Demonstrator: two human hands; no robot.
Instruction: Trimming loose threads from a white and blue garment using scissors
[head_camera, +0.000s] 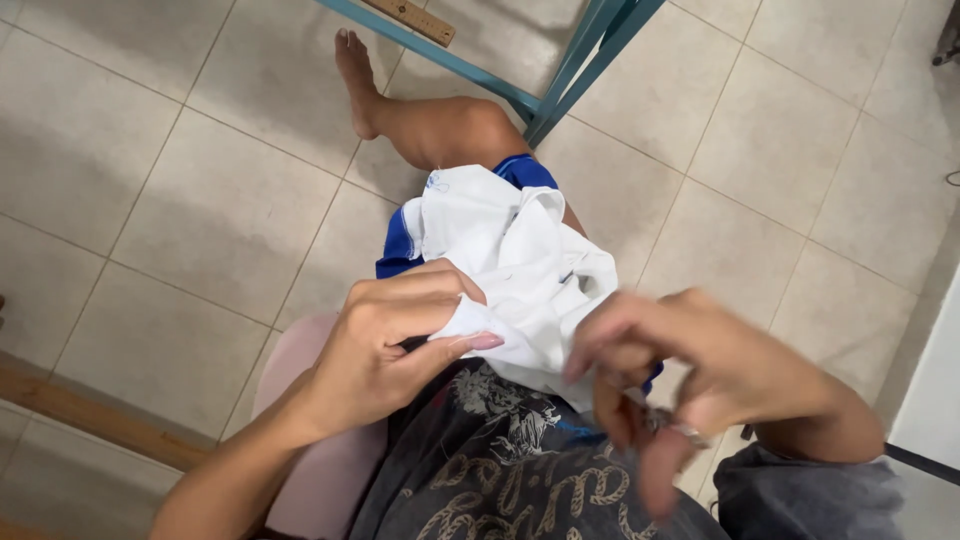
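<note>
Left hand (385, 345) pinches fold of white garment (505, 265) bunched on lap, fingers closed on cloth. Right hand (685, 375) blurred just beside it; I cannot tell its grip. I judge hand-sewing mid-stitch. Next pull needs cloth held taut.

Domestic interior, probably a home: pale tiled floor (170, 230), a bare foot (355, 80) resting on it beside the teal metal frame (560, 75), and a pink padded seat (320, 470) near that frame.
</note>
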